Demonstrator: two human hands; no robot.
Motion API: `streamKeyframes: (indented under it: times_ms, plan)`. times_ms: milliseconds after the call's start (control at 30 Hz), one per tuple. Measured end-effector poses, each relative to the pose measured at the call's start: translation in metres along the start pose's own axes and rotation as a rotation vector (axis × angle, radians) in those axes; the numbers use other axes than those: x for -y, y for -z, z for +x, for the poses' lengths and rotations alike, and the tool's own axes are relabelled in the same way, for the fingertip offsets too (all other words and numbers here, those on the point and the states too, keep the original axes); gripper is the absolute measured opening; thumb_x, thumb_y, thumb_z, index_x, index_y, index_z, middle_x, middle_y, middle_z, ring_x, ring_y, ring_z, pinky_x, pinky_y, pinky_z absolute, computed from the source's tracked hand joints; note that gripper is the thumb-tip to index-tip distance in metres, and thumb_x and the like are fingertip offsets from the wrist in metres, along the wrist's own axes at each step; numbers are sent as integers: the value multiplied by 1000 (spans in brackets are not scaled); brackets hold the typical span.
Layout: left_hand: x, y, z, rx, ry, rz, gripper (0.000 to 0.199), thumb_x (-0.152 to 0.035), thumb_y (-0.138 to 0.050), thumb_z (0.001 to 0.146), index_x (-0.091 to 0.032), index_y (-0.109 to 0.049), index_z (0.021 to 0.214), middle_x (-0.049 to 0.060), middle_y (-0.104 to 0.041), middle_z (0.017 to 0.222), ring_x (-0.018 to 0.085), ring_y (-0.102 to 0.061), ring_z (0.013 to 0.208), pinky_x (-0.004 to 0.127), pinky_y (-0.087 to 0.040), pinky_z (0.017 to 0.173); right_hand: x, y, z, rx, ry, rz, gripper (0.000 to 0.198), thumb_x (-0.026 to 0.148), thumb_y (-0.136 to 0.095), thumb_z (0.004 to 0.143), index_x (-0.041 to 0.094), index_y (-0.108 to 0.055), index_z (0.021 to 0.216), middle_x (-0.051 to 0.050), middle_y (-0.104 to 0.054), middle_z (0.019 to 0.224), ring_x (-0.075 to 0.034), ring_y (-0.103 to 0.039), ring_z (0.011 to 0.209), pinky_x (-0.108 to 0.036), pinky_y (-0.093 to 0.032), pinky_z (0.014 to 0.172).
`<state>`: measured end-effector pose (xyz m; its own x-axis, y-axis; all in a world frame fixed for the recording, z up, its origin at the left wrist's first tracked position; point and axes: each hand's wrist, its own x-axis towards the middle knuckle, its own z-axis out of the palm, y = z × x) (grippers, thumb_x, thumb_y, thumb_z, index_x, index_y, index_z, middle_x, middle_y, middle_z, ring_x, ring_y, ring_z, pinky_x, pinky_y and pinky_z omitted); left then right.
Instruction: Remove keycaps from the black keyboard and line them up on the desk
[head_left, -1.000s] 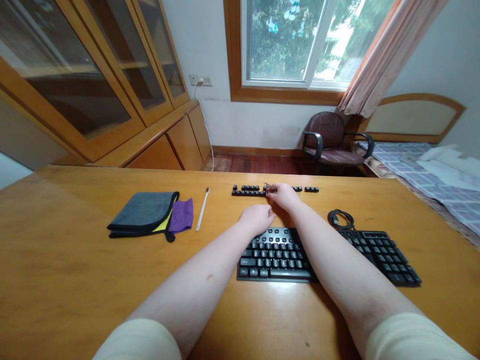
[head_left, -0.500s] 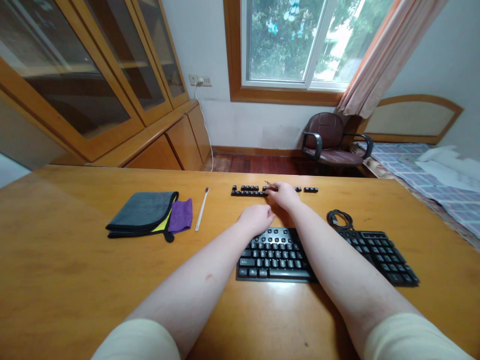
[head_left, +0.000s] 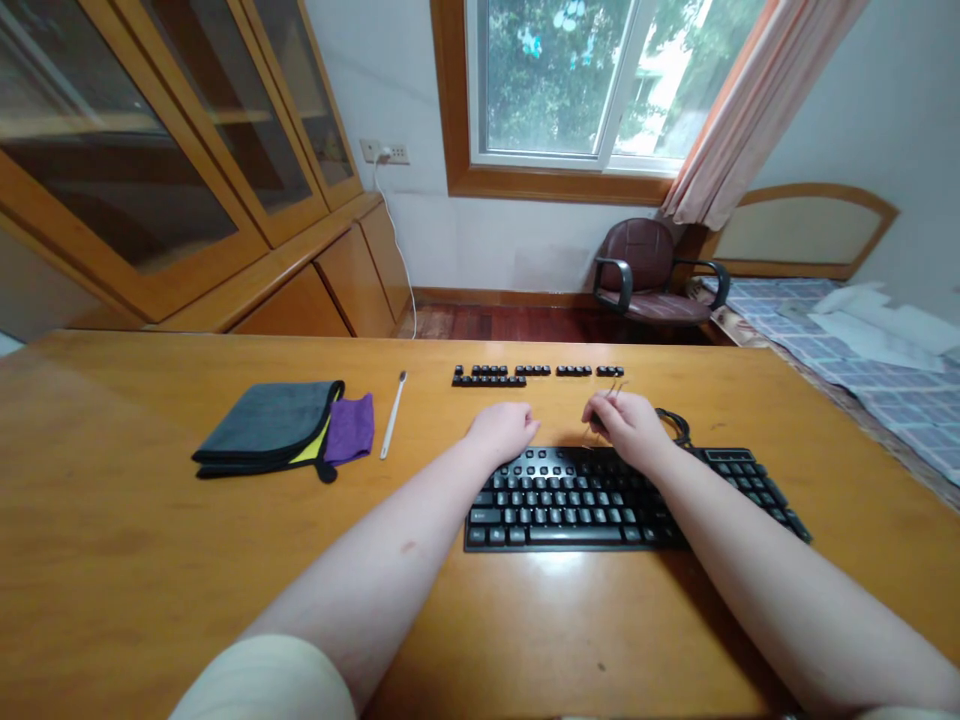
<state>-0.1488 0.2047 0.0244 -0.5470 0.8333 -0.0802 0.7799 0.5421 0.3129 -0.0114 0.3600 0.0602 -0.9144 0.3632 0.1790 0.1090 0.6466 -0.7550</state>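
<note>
A black keyboard (head_left: 577, 533) lies on the desk, with several keys of its upper rows pulled off and small stems showing. At its upper left edge rests my left hand (head_left: 504, 430), fingers curled in; whatever they hold, if anything, is hidden. My right hand (head_left: 628, 425) is closed on a thin wire keycap puller (head_left: 588, 436), whose wire ends stick out above and below the fingers over the keyboard's top edge. Behind the hands, removed black keycaps (head_left: 489, 381) stand in two rows, the nearer row shorter.
Left of the keyboard lie a white toothbrush (head_left: 393, 418), a purple cloth (head_left: 351, 430) and a folded grey towel (head_left: 270, 425). A coiled black cable (head_left: 679, 425) sits behind the keyboard at right. Beyond the desk (head_left: 420, 640) stand a chair (head_left: 646, 270) and a bed.
My right hand has moved from the keycap rows back towards me and to the right, over the keyboard's top edge. My left hand has stayed by the keyboard. The view has shifted slightly.
</note>
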Motion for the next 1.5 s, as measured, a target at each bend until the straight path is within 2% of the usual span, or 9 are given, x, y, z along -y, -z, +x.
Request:
streamKeyframes:
  times_ms: [133,300,633,1000,1500]
  plan:
    - [1,-1,1,-4,12,-2,31,-45,-41,84,-21,-62,85,7,-67,88,22,-61,81,30,-45,69,-12,-10,-20,57,-1,-44,38,39,-38,89,17,-60,67,0,-58,56,-12,-54,50,-23,-41,52]
    - [1,0,0,7,23,-9,31,-45,-42,84,-21,-61,82,7,-67,86,22,-61,81,30,-45,69,-13,-14,-20,113,-66,34,34,36,-38,88,18,-58,68,1,-57,55,-11,-52,42,-22,-40,46]
    - [2,-2,1,-4,3,1,30,-43,-42,84,-20,-61,80,6,-66,83,21,-61,80,29,-45,69,-8,-17,-25,120,-30,-1,34,35,-38,89,18,-59,69,1,-58,55,-11,-55,45,-22,-43,51]
    - [0,-1,1,15,27,2,31,-44,-42,84,-20,-61,82,7,-67,86,22,-61,84,30,-45,72,-6,-17,-30,150,115,-137,33,33,-37,90,19,-60,70,-1,-58,57,-14,-58,56,-25,-45,59]
    - [3,-4,2,-8,1,-2,30,-44,-42,83,-21,-61,81,6,-67,84,22,-61,80,30,-45,68,-7,-14,-32,125,320,-280,35,33,-36,91,19,-60,70,-4,-60,62,-14,-57,61,-25,-43,61]
